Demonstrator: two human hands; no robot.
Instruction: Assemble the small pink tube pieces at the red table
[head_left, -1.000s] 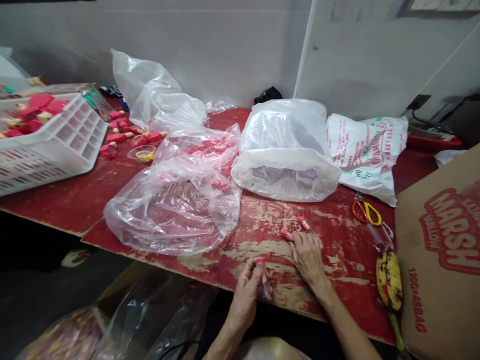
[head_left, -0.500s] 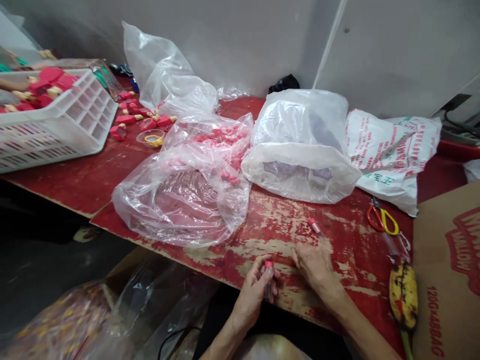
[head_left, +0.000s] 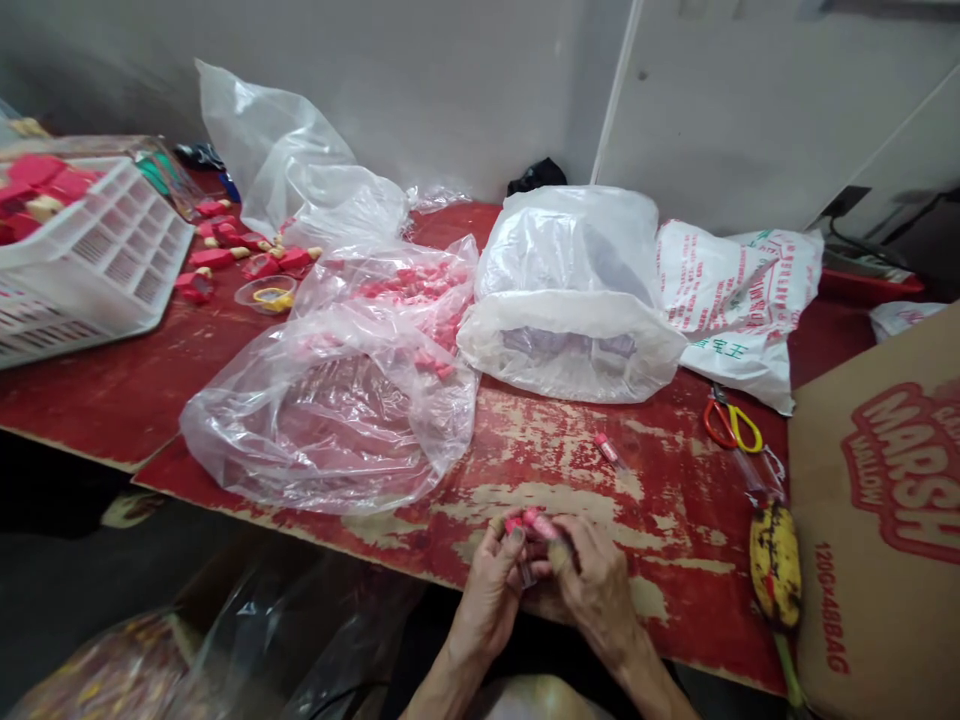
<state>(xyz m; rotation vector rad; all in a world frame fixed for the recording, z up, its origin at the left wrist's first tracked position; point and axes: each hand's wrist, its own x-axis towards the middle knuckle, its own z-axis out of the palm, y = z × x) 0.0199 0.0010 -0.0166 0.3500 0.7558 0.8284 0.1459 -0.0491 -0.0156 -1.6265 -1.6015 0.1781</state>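
Well, both hands are close together at the near edge of the worn red table [head_left: 570, 470]. The left hand [head_left: 487, 595] curls narrowly around a small clear tube [head_left: 527, 572] with a pink cap, while the right hand [head_left: 596, 585] pinches a second pink-capped tube [head_left: 541, 524] in a tight fingertip grip, right against the first. The fingers hide just how the two meet. A third tube [head_left: 606, 449] lies alone on the table, a little ahead of them. As for what's done and what's left, a clear bag [head_left: 330, 430] holds a loose heap of pink pieces [head_left: 409, 288], more red pieces [head_left: 214, 258] sit beside a small dish [head_left: 266, 295], and a white basket [head_left: 97, 270] is loaded with others. Off to the right lie scissors [head_left: 731, 425], a banana [head_left: 776, 565], a white bag [head_left: 570, 340], a printed sack [head_left: 739, 300] and a carton [head_left: 877, 520].
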